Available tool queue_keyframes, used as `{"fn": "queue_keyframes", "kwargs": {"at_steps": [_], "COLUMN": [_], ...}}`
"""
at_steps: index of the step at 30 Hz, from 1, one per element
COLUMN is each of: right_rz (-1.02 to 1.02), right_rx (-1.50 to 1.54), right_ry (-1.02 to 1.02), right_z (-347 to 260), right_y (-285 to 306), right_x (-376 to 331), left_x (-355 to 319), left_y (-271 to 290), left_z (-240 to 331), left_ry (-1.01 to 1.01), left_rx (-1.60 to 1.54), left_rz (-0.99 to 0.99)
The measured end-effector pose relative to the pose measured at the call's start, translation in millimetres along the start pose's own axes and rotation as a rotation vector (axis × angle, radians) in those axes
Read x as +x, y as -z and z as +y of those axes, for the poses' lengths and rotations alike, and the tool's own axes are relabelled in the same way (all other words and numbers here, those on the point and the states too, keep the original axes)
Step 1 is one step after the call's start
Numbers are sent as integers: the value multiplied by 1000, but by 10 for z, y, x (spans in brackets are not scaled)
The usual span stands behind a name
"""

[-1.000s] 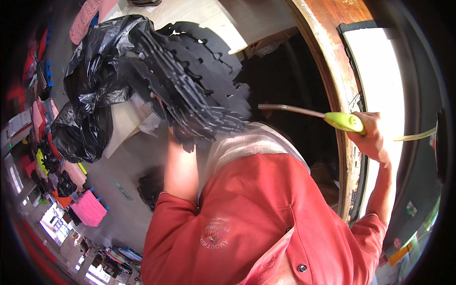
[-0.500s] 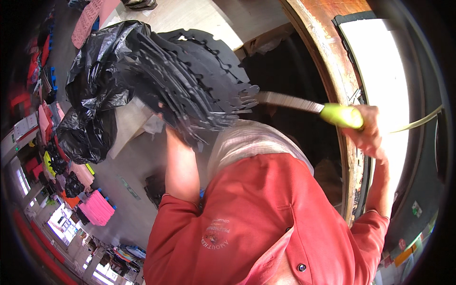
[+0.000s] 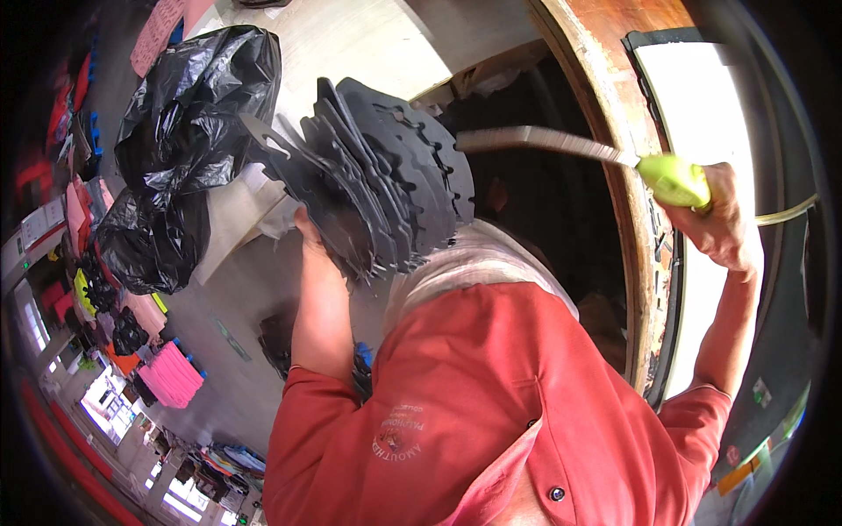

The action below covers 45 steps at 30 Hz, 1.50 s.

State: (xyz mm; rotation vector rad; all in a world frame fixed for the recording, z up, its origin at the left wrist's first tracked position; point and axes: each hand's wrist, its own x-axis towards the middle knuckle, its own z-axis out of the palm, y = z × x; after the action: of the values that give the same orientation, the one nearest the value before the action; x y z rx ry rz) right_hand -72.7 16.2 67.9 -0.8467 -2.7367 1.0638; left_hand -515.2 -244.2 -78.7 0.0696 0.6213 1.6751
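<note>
My left hand [image 3: 309,230] grips a stack of flat black sheets [image 3: 421,175] from below, its thumb showing and the other fingers hidden behind them. The sheets have notched, scalloped edges and fan apart toward the left. In my right hand [image 3: 721,223] is a long narrow tool [image 3: 671,180] with a yellow-green handle. Its thin, slightly bent shaft points left, and the tip reaches the right edge of the stack or lies just in front of it; I cannot tell which. Motion blurs the shaft, so its exact kind is unclear.
Black plastic bags [image 3: 197,114] bulge left of the stack. A pale tabletop [image 3: 360,44] lies beyond it. To the right runs a worn wooden edge [image 3: 614,114] beside a bright white panel [image 3: 702,96]. Pink piles [image 3: 171,375] stand on the floor farther left.
My right hand has moved right and slightly up with the tool, drawing it outward. The black sheets, bunched and blurred before, now stand more upright and spread away from the bag.
</note>
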Motion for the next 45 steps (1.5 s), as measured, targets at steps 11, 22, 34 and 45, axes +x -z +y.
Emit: {"fn": "queue_keyframes", "kwargs": {"at_steps": [11, 22, 34, 45], "right_rz": [-209, -508, -529, -276], "right_rx": [-145, -217, -123, -261], "right_ry": [62, -118, -43, -127], "right_z": [-239, -487, -499, -356], "right_y": [566, 492, 266, 587], "right_x": [384, 697, 854, 768], "left_x": [-201, -96, -136, -82], "left_y": [-195, -607, -484, -523], "left_z": [203, -72, -173, -178], "left_ry": [712, 828, 785, 825], "left_rx": [859, 1049, 888, 835], "left_rz": [-244, -556, -550, -523]}}
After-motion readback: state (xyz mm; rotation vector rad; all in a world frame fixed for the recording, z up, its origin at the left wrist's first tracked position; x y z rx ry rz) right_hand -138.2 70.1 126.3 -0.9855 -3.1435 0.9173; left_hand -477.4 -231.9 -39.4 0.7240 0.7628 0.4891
